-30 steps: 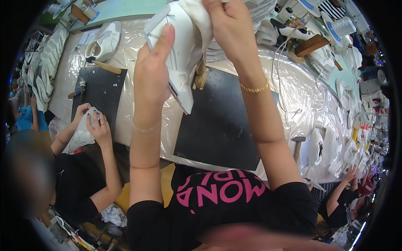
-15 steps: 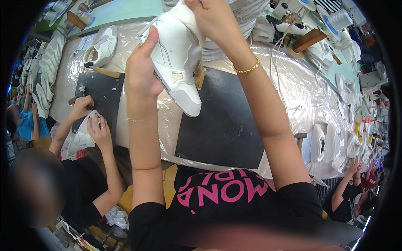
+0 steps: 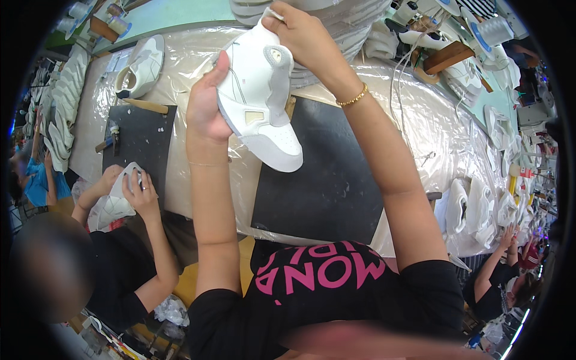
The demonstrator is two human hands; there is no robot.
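Between my hands hangs a white shoe upper [image 3: 252,90], its grey-edged toe pointing down and toward me. My left hand [image 3: 208,105] grips it along its left edge, thumb on the near face and the other fingers hidden behind. At the top, my right hand [image 3: 300,30] pinches the collar end; part of those fingers is hidden by the hand. Below the upper lies a black mat [image 3: 318,174] on the plastic-covered table [image 3: 240,207].
At left, a co-worker's hands [image 3: 141,189] hold another white upper [image 3: 114,204] by a second black mat [image 3: 144,132] with a hammer [image 3: 114,139]. Stacked white uppers [image 3: 342,24] stand behind my hands. Thread spools [image 3: 489,30] and a wooden block [image 3: 447,57] are at far right.
The shoe upper has turned so more of its right side and collar shows, and its toe has shifted right and slightly down. The co-worker's left-side hand has moved from the hammer to the other upper.
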